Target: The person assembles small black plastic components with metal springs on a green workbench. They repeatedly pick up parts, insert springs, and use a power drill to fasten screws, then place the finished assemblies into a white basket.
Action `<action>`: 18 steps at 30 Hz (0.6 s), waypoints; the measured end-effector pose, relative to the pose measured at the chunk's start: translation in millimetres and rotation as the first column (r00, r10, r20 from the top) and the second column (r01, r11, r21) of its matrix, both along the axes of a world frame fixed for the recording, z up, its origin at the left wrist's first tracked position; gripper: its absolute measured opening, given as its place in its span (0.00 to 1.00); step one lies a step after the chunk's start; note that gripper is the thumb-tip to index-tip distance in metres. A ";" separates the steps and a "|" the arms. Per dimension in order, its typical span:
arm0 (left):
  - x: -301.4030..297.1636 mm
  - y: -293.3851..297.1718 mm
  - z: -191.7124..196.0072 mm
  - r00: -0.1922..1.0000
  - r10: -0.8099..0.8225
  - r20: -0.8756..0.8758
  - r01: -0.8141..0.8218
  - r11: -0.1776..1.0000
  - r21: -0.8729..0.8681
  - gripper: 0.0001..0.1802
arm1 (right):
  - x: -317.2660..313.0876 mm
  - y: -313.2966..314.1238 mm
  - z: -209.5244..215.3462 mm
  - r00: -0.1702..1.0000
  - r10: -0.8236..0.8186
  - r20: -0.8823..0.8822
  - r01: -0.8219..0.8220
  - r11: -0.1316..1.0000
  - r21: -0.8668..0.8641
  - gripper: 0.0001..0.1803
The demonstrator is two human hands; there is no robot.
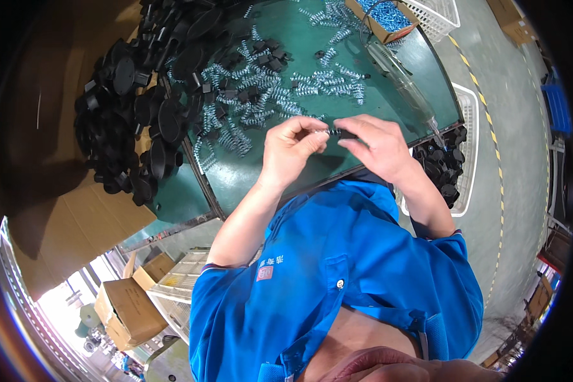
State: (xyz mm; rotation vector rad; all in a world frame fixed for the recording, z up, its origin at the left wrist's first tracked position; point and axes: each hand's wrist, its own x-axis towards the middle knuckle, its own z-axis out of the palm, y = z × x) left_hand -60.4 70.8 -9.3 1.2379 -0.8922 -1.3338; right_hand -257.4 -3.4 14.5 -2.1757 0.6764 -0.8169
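Near the table's front edge, my left hand (pixel 293 148) pinches a small metal coil spring (pixel 331 132) between thumb and fingertips. Facing it, my right hand (pixel 377 145) is closed on a small black part (pixel 346 134) at the spring's other end. Fingers cover much of both pieces, so I cannot tell how far they are joined. Just beyond my hands, many loose springs (pixel 261 95) lie scattered over the green tabletop (pixel 375 105), with small black blocks (pixel 272 58) among them.
Black round-ended parts (pixel 162 121) are heaped at the left on cardboard (pixel 86 219). A clear-bodied power screwdriver (pixel 404 83) lies at the right, below a carton of blue screws (pixel 388 16). A white basket (pixel 470 153) beside the table's right edge holds black parts (pixel 444 167).
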 end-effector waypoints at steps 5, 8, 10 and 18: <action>-8.9 -0.8 -6.4 0.984 -0.091 -0.155 0.096 0.995 0.026 0.07 | -1.2 4.0 -6.0 0.996 -0.024 -0.087 0.006 0.979 -0.203 0.31; -9.4 6.0 -26.8 0.639 -0.055 -0.767 0.221 0.968 0.115 0.09 | -7.6 1.2 6.2 0.998 0.039 0.044 -0.045 0.990 0.134 0.35; -14.4 8.9 -36.1 0.490 -0.103 -0.865 0.283 0.958 0.047 0.11 | -12.9 -7.2 5.2 0.997 0.072 0.014 -0.072 0.997 0.036 0.37; -8.7 17.7 -36.2 0.422 -0.166 -0.891 0.282 0.958 -0.044 0.11 | -18.4 -11.7 -9.0 0.992 0.113 0.059 -0.127 0.899 0.419 0.34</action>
